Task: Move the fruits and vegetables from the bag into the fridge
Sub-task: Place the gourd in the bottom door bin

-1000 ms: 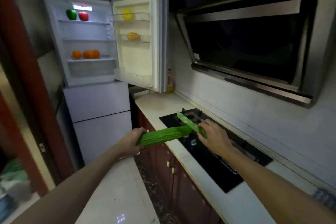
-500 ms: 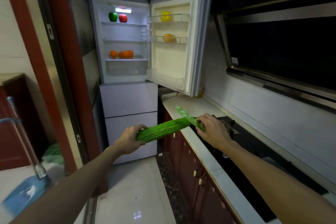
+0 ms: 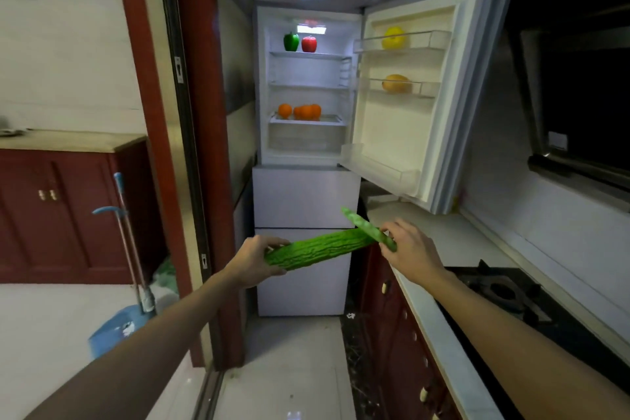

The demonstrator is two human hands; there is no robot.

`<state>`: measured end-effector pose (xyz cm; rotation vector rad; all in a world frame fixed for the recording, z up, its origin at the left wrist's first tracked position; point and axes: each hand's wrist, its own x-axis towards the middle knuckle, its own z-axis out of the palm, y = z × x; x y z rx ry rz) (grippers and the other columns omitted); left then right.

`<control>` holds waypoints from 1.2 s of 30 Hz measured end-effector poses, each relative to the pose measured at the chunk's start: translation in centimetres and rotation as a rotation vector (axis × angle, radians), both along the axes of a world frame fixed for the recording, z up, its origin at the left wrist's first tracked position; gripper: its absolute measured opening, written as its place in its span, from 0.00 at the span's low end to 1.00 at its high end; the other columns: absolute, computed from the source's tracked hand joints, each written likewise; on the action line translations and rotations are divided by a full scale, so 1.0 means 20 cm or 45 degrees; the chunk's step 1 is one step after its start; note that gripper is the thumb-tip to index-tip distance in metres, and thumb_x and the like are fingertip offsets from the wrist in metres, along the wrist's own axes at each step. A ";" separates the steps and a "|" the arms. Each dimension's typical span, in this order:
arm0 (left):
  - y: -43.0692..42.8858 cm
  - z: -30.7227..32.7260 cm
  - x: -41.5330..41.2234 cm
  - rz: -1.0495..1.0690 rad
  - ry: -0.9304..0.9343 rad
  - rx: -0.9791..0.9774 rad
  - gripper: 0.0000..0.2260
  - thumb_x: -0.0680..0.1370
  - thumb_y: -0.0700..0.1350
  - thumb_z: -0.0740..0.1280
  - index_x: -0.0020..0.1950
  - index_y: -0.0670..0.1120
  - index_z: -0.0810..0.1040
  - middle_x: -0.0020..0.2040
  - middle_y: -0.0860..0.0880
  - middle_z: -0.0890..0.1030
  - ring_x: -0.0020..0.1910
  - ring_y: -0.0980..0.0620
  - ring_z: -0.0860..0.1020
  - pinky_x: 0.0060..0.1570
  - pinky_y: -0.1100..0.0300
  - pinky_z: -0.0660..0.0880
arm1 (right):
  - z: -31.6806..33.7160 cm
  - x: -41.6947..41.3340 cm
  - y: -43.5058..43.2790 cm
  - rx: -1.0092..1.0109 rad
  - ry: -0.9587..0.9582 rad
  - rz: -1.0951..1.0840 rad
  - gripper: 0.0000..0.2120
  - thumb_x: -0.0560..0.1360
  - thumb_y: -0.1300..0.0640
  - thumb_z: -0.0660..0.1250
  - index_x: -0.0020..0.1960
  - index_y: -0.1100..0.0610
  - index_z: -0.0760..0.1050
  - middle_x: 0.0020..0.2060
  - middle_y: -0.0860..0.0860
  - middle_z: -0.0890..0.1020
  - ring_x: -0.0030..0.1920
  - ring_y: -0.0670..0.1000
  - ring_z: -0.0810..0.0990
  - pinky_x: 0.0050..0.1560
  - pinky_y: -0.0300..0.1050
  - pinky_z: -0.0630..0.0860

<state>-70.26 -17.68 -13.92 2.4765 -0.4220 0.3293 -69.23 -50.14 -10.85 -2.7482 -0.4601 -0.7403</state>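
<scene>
My left hand (image 3: 254,261) grips the near end of a long bumpy green bitter gourd (image 3: 320,248), held level at chest height. My right hand (image 3: 407,251) pinches a slim pale-green pod (image 3: 364,227) that crosses the gourd's far end. Straight ahead stands the white fridge (image 3: 306,201) with its upper door (image 3: 443,106) swung open to the right. Inside, a green pepper (image 3: 291,41) and a red pepper (image 3: 309,44) sit on the top shelf, and oranges (image 3: 300,111) on a lower shelf. The door racks hold a yellow fruit (image 3: 393,37) and a mango (image 3: 396,83).
A white counter (image 3: 439,242) with a black gas hob (image 3: 504,293) runs along the right, over dark red cabinets (image 3: 392,324). A range hood (image 3: 579,106) hangs above. A red door frame (image 3: 194,147) stands left, with a blue mop (image 3: 126,249) beyond it.
The view has swung right-to-left so the fridge is now straight ahead and nearer. Both hands keep their hold on the gourd and the pod.
</scene>
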 end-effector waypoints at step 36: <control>0.07 0.05 1.49 -0.017 -0.022 0.025 0.24 0.66 0.43 0.78 0.61 0.49 0.80 0.52 0.55 0.81 0.51 0.56 0.79 0.55 0.61 0.75 | 0.08 1.50 -0.03 -0.027 0.018 -0.010 0.09 0.73 0.57 0.68 0.53 0.53 0.76 0.49 0.49 0.76 0.51 0.52 0.76 0.40 0.48 0.75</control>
